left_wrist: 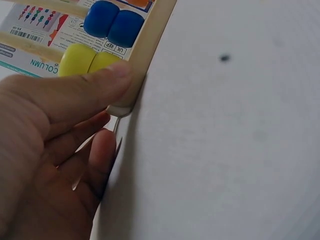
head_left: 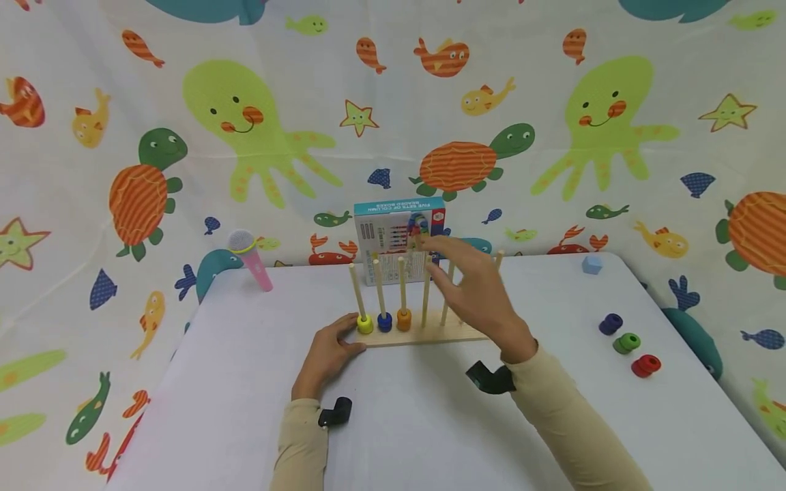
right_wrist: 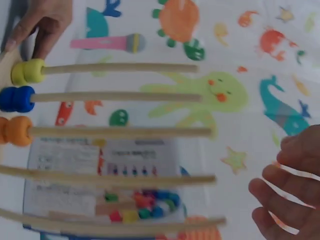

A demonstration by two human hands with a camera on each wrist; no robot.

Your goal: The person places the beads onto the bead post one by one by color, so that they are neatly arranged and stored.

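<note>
My left hand (head_left: 325, 354) grips the left end of a wooden peg stand (head_left: 424, 336), its thumb on the base beside the yellow beads (left_wrist: 77, 59). Two yellow, two blue (head_left: 385, 322) and two orange beads (head_left: 403, 320) sit stacked at the foot of the three leftmost pegs. Farther right, the fourth peg (head_left: 426, 303) and its neighbour are bare; my right hand partly hides the rest. That right hand (head_left: 479, 286) is raised over the pegs with nothing in its fingers. In the right wrist view its fingers (right_wrist: 285, 200) are loosely bent, apart from the peg tips.
Behind the stand a printed bead-toy box (head_left: 389, 239) stands upright. A pink toy microphone (head_left: 252, 262) lies at the back left. Toward the right lie a light blue cube (head_left: 592, 264) and dark blue (head_left: 610, 324), green (head_left: 627, 343) and red beads (head_left: 646, 366). A sea-animal curtain hangs behind.
</note>
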